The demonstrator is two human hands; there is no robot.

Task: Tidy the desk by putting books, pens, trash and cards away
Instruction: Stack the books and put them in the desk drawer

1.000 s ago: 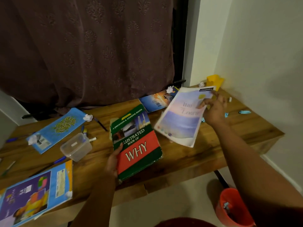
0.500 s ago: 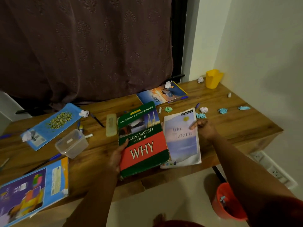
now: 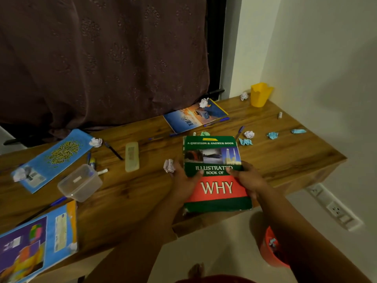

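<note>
green book (image 3: 214,160) now atop pale notebook

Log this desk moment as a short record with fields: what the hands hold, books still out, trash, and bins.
held: green and red book, left hand and right hand gripping its sides
other books: three blue ones, e.g.
trash: crumpled paper balls, e.g.
containers: yellow cup, clear box, red bin on the floor

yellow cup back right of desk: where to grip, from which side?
Grip the yellow cup round its mid-wall, from the front-left. It stands upright and tapers downward; the wall is close behind and right of it, and only a paper ball lies beside it on the left.
</note>
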